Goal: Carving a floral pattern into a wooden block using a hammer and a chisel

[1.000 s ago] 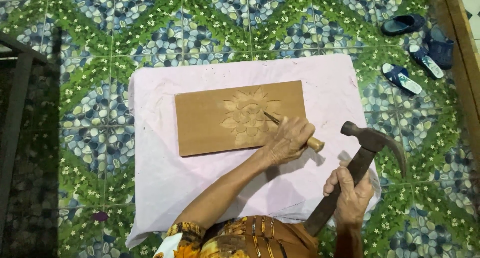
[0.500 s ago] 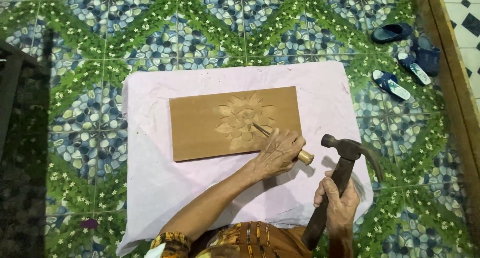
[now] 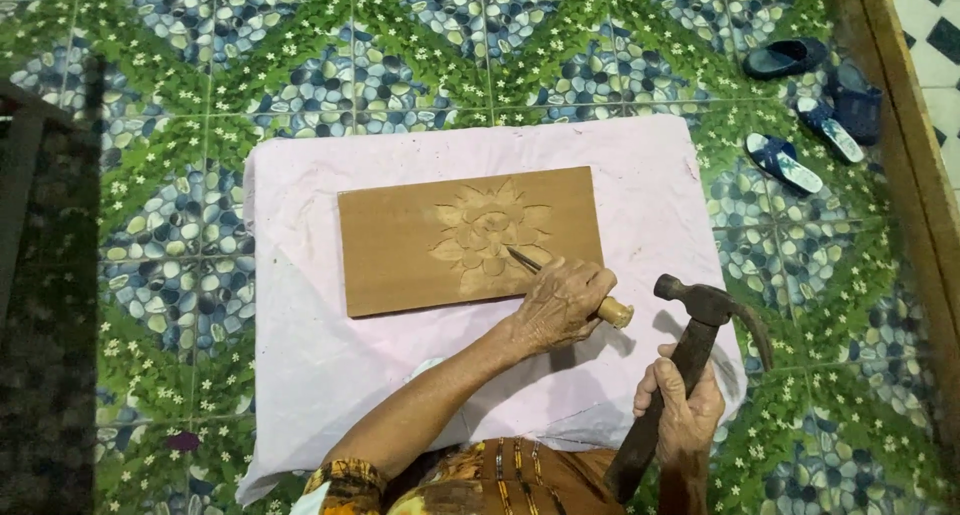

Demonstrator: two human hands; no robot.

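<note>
Fingers point(image 3: 575, 280) gripping chisel point(image 3: 560, 280), hammer point(image 3: 690, 350) raised

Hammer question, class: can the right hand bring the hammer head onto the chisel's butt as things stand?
Probably yes: the hammer in the right hand sits just beside the chisel butt, which sticks out bare past the left hand.

I see a slim metal chisel with a pale wooden handle point(image 3: 560, 280) lying slanted, its tip on the carved flower of a flat rectangular brown wooden board point(image 3: 470, 240) that rests on a pink cloth. A dark, worn claw hammer with a wooden handle point(image 3: 680, 360) stands tilted just right of the chisel's butt, head up, apart from it.
</note>
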